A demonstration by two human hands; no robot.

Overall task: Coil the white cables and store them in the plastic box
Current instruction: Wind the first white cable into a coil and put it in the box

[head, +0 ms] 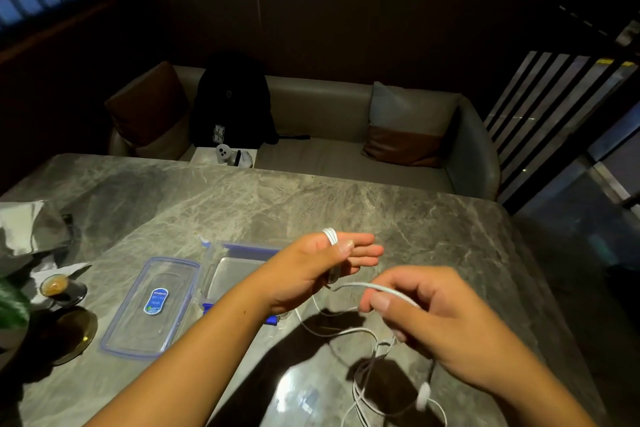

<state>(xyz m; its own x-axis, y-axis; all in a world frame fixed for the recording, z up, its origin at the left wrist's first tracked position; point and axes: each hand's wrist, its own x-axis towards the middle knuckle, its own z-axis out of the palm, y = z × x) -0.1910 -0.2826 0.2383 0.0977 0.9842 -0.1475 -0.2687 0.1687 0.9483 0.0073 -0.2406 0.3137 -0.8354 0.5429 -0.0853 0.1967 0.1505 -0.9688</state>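
On the tabletop (pixel 311 204): plastic box (pixel 213 274), lid (pixel 152 305) off.
Left hand (pixel 311 270): white cable (pixel 381 286) looped round fingers (pixel 360 251), thumb-pinned.
Right hand (pixel 450 319): fingers pinch the white cable.

1. A blue oval sticker (pixel 155 302) sits at the middle of the clear lid (pixel 138 336), just left of the plastic box (pixel 232 270). Its white print is too blurred to read.
2. A pale tag (pixel 218 134) hangs on the black backpack (pixel 232 97), well beyond the plastic box. Its dark marks are illegible.
3. No word, brand or number can be read on either.
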